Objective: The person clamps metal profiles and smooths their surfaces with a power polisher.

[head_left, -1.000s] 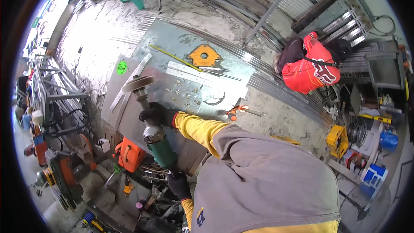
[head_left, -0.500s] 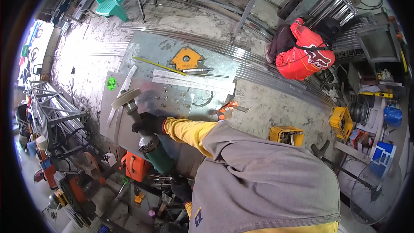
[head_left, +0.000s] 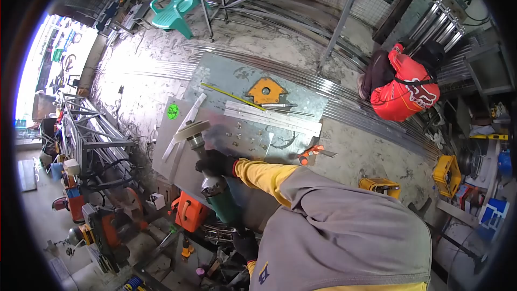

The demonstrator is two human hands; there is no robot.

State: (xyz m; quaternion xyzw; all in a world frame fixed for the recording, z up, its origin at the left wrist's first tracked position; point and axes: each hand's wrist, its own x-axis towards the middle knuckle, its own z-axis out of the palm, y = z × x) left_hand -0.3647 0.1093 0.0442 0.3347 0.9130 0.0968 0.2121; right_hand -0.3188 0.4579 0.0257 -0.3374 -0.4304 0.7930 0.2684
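Note:
A green and grey straight grinder is held in both my black-gloved hands, tilted with its pale round wheel pointing up and away. My right hand wraps round the neck below the wheel. Lower down, my left hand is closed round the rear end, partly hidden by the body and shadow. In this view the wheel overlaps a metal strip lying on a grey sheet-metal plate. Farther along the plate are an orange welding magnet, a yellow rule and flat white bars.
A person in a red top crouches at the right by metal tubes. Yellow crates stand below them. An orange case sits beside the grinder, and a steel frame at left. A green chair stands at the back.
The whole view has shifted so the scene sits farther right and lower. My hands still grip the grinder in nearly the same pose over the plate.

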